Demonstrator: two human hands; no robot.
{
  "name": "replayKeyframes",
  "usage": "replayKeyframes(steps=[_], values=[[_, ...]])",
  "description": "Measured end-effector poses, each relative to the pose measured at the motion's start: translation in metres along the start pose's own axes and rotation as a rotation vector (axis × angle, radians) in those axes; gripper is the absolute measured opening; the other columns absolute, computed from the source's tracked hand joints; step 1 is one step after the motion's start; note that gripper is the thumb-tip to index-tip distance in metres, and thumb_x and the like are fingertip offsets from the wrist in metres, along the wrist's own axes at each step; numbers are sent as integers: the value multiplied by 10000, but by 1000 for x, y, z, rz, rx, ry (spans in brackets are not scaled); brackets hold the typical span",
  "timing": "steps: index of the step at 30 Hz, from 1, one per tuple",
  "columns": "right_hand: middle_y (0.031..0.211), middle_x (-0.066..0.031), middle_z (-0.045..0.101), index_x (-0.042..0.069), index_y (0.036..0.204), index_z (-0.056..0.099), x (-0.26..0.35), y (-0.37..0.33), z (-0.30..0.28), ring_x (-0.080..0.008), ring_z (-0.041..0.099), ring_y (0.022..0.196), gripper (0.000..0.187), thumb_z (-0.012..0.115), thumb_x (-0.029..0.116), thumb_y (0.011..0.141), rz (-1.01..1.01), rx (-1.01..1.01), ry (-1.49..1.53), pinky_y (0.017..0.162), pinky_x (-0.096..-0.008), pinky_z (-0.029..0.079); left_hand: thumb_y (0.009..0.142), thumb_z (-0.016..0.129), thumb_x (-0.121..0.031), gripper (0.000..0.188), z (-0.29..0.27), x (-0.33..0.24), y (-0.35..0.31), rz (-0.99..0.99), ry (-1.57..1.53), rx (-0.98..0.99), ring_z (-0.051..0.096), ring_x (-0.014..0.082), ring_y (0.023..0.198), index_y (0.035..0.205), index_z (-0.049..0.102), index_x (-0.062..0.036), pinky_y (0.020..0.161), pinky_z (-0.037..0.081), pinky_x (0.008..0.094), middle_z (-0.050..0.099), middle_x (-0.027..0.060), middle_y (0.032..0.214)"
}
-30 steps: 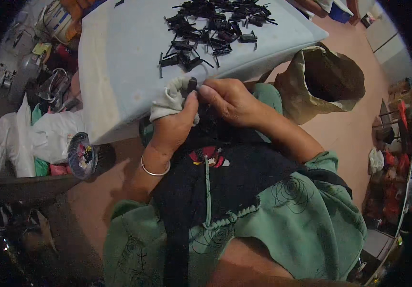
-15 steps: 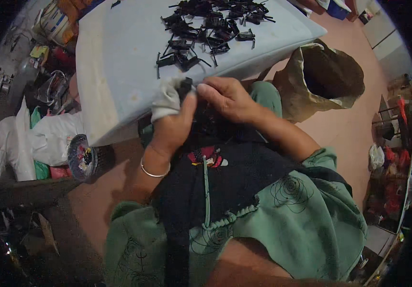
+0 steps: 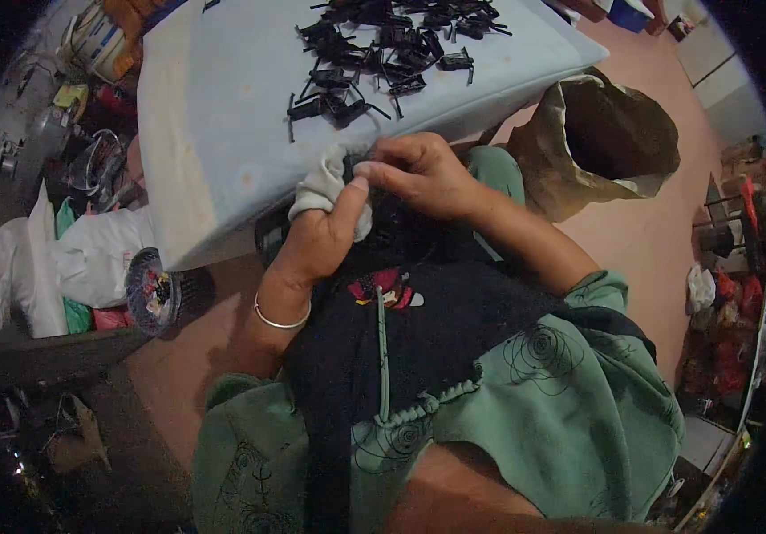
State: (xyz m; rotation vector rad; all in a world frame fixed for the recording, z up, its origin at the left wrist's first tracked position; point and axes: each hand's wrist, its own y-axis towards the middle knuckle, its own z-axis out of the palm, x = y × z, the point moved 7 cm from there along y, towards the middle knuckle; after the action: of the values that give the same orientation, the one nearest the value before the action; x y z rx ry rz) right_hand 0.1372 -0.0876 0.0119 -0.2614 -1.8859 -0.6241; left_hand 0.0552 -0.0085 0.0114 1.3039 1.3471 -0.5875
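Observation:
My left hand [image 3: 319,242] is closed around a small black part [image 3: 352,164], with a crumpled off-white cloth [image 3: 315,190] covering its fingers; whether that is a glove or a rag I cannot tell. Thumb and fingers of my right hand [image 3: 436,184] are pinched together at the same black part, touching the left thumb. What the right fingertips grip is hidden. Both hands are over my lap, by the near edge of the table [image 3: 209,125]. Beyond them, many similar black parts with thin arms [image 3: 405,58] lie in a loose pile on its pale cover.
To the right of the table, a large brown sack [image 3: 543,156] stands with its mouth gaping. At left are white plastic bags [image 3: 102,254] and a dark mesh basket [image 3: 141,311] of small scraps. Shelving with red bags [image 3: 743,298] lines the far right.
My left hand has turned and shifted slightly right, so the cloth now hides more of the black part. The right hand has moved slightly left, and its fingers meet the left thumb.

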Motion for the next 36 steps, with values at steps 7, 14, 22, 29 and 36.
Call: replayKeyframes(steps=[7, 14, 22, 29, 36], values=[[596, -164, 486, -20, 768, 536, 7, -2, 2, -167, 476, 540, 253, 524, 222, 842, -38, 36, -174, 520, -331, 396, 838, 469, -83, 243, -2, 26, -6, -329, -484, -39, 458, 76, 753, 1063, 454, 8, 668, 405, 210, 499, 16, 849], [645, -217, 509, -13, 784, 531, -4, 2, 14, -325, 497, 558, 261, 471, 230, 860, 8, 44, -132, 540, -389, 403, 779, 483, -41, 215, -1, 15, 3, 62, 82, -135, 530, 234, 767, 989, 491, 7, 694, 425, 334, 545, 122, 813], [754, -185, 565, 24, 824, 522, -28, 20, -24, -352, 539, 662, 222, 538, 245, 812, 130, -172, -736, 555, -398, 433, 753, 530, -95, 150, -5, 17, 11, 155, 587, 27, 519, 354, 777, 870, 553, -3, 695, 416, 406, 553, 183, 814], [707, -173, 542, 37, 784, 510, -51, 31, -48, -357, 541, 669, 191, 535, 227, 792, -36, -223, -886, 557, -420, 418, 727, 579, -37, 140, -23, 25, 9, 207, 478, -197, 539, 306, 802, 862, 568, -5, 745, 429, 358, 585, 148, 884], [614, -57, 511, 35, 773, 540, -13, 3, -61, -165, 493, 570, 118, 542, 145, 814, 11, -180, -632, 490, -296, 384, 702, 578, -12, 250, -19, -18, 16, 408, 508, -90, 526, 285, 922, 951, 558, -9, 801, 422, 349, 563, 140, 988]])
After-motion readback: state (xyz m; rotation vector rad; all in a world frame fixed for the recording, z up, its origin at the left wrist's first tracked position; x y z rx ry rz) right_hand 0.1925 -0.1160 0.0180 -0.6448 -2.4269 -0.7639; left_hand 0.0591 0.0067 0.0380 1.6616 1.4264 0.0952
